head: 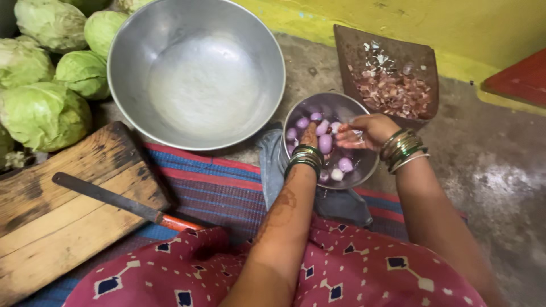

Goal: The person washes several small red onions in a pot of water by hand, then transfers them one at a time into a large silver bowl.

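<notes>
Fingers of both hands over peeled, glossy purple onions, small steel bowl

Both the left hand and the right hand reach into the small bowl of onions; large basin lies to their left, peel tray beyond.

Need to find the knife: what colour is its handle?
Orange-red handle, dark blade, lying on the wooden board; head view.

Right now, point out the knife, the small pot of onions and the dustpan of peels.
knife (pixel 108 198), head view, middle of blade.
small pot (pixel 364 173), head view, right rim.
dustpan (pixel 347 42), head view, bare left corner.
</notes>
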